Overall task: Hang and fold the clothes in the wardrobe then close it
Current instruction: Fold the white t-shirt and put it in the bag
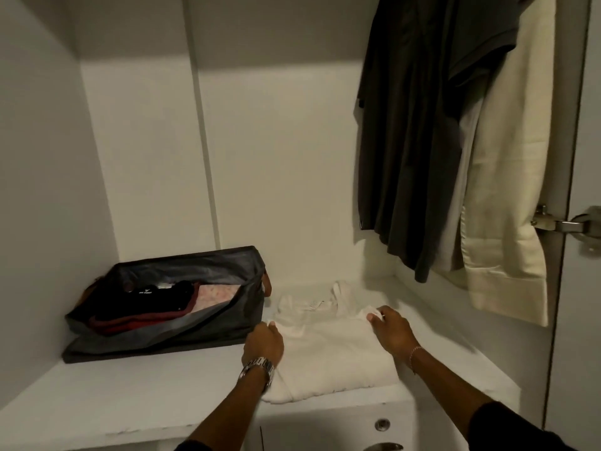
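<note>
Low centre of the head view: a white garment [328, 349] lies folded on the wardrobe shelf [136, 398], its collar end toward the back wall.
Left hand [264, 341]: at the garment's left edge, fingertips pinching a bit of the cloth; a metal watch [258, 369] on the wrist.
Right hand [390, 330]: at the garment's upper right corner, fingers closed on a small fold of the fabric; a thin bracelet [413, 353] on the wrist.
Lower left of the frame: a dark fabric storage box [182, 320] stands on the same shelf, just beside the garment, with folded dark, red and pale items inside.
Upper right: a dark shirt [419, 125] and a cream garment [510, 190] hang already, well above the shelf.
Right edge: the wardrobe door [582, 288] stands open on its hinge [566, 226].
Step in hand: folding, by the look of it near its end; both hands seem to be squaring the corners of the bundle.
Next move: likely smoothing or one more fold, then setting the bundle in place; it calls for both corners moving together so the layers do not slip. The door is not yet closed.
Hidden or unclear: the hanging rail and hangers are cut off at the top; the garment's type is hard to tell; the fingertips are slightly blurred; a drawer front [374, 431] below the shelf is only partly in frame.
</note>
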